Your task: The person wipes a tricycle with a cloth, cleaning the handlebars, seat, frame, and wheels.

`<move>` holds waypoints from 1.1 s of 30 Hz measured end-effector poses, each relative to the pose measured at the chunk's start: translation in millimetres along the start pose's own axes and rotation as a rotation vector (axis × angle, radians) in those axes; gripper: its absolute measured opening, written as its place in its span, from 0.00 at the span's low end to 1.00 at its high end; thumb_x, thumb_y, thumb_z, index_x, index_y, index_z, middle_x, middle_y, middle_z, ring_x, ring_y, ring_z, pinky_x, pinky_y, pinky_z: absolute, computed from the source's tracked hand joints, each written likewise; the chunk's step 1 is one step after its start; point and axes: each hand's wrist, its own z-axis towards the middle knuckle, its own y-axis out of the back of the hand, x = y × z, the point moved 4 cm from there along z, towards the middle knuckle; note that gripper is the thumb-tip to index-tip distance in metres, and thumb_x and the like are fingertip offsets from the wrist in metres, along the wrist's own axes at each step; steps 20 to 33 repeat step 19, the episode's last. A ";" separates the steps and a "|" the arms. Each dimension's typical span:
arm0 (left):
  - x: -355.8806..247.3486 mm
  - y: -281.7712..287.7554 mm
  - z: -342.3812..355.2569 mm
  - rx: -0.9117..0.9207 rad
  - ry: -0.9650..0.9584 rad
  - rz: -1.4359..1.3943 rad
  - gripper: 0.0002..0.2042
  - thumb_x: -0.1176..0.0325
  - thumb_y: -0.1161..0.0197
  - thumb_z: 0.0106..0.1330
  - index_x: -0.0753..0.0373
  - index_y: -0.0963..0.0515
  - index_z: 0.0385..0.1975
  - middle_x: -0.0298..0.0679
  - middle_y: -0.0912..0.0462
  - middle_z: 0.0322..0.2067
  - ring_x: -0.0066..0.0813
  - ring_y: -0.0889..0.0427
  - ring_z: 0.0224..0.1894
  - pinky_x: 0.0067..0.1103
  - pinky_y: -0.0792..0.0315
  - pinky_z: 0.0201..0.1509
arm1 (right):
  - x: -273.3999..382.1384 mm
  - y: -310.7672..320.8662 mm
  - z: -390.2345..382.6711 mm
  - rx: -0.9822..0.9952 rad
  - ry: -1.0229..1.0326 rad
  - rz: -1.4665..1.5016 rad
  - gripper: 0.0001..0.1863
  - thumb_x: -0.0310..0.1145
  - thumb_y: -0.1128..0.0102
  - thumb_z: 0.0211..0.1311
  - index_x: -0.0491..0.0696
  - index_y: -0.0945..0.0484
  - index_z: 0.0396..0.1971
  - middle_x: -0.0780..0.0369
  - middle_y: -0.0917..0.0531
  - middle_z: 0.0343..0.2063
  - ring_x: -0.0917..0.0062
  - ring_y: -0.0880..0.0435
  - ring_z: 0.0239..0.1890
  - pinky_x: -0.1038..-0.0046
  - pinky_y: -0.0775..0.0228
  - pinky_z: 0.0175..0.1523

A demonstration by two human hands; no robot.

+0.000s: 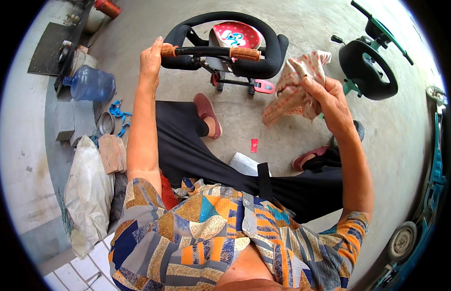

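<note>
A child's tricycle stands before me, with a black padded guard ring (pixel 225 17) around its red patterned seat (pixel 239 34). My left hand (pixel 150 62) is closed round the left orange handlebar grip (pixel 169 51). The other orange grip (pixel 246 54) is free of any hand. My right hand (pixel 327 99) pinches a crumpled, pale cloth (pixel 296 80) with reddish checks, which hangs to the right of the guard ring, apart from the grip. Below the seat a pink pedal (pixel 264 86) shows.
A second, green-framed child's tricycle (pixel 368 68) stands at the far right. On the left are a blue water jug (pixel 93 83), grey blocks (pixel 77 121), bricks (pixel 112 153) and a white sack (pixel 89 189). A blue wheeled frame (pixel 436 155) lines the right edge.
</note>
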 end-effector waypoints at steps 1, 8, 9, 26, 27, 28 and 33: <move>-4.0 -7.4 -3.8 -0.078 -0.047 0.038 0.25 0.50 0.49 0.70 0.67 0.19 0.23 0.37 0.19 0.21 0.23 0.22 0.25 0.19 0.31 0.37 | 0.3 1.2 1.8 -0.052 0.009 0.023 0.17 0.45 0.40 0.64 0.44 0.19 0.28 0.71 0.27 0.15 0.91 0.33 0.16 0.83 0.45 0.20; -46.5 -77.2 -62.0 0.014 -0.112 -0.081 0.25 0.49 0.45 0.69 0.67 0.20 0.21 0.34 0.23 0.15 0.15 0.30 0.16 0.14 0.37 0.21 | 11.2 2.7 25.7 -0.197 0.201 0.125 0.15 0.41 0.43 0.66 0.45 0.19 0.40 0.72 0.23 0.27 0.91 0.29 0.29 0.85 0.39 0.33; -53.8 -88.1 -70.0 0.059 -0.150 -0.089 0.25 0.48 0.44 0.69 0.67 0.20 0.21 0.33 0.24 0.15 0.14 0.31 0.16 0.13 0.39 0.19 | 15.0 -0.9 30.1 -0.229 0.254 0.128 0.15 0.42 0.43 0.66 0.45 0.19 0.42 0.72 0.23 0.27 0.91 0.29 0.29 0.85 0.38 0.33; -48.4 -90.7 -95.2 0.397 -0.051 -0.239 0.21 0.54 0.47 0.71 0.70 0.19 0.34 0.35 0.26 0.17 0.19 0.28 0.20 0.16 0.34 0.28 | 25.2 -7.5 36.8 -0.197 0.349 0.068 0.17 0.39 0.43 0.65 0.44 0.20 0.47 0.63 0.15 0.38 0.86 0.19 0.37 0.85 0.29 0.39; -48.4 -90.7 -95.2 0.397 -0.051 -0.239 0.21 0.54 0.47 0.71 0.70 0.19 0.34 0.35 0.26 0.17 0.19 0.28 0.20 0.16 0.34 0.28 | 25.2 -7.5 36.8 -0.197 0.349 0.068 0.17 0.39 0.43 0.65 0.44 0.20 0.47 0.63 0.15 0.38 0.86 0.19 0.37 0.85 0.29 0.39; -48.4 -90.7 -95.2 0.397 -0.051 -0.239 0.21 0.54 0.47 0.71 0.70 0.19 0.34 0.35 0.26 0.17 0.19 0.28 0.20 0.16 0.34 0.28 | 25.2 -7.5 36.8 -0.197 0.349 0.068 0.17 0.39 0.43 0.65 0.44 0.20 0.47 0.63 0.15 0.38 0.86 0.19 0.37 0.85 0.29 0.39; -48.4 -90.7 -95.2 0.397 -0.051 -0.239 0.21 0.54 0.47 0.71 0.70 0.19 0.34 0.35 0.26 0.17 0.19 0.28 0.20 0.16 0.34 0.28 | 25.2 -7.5 36.8 -0.197 0.349 0.068 0.17 0.39 0.43 0.65 0.44 0.20 0.47 0.63 0.15 0.38 0.86 0.19 0.37 0.85 0.29 0.39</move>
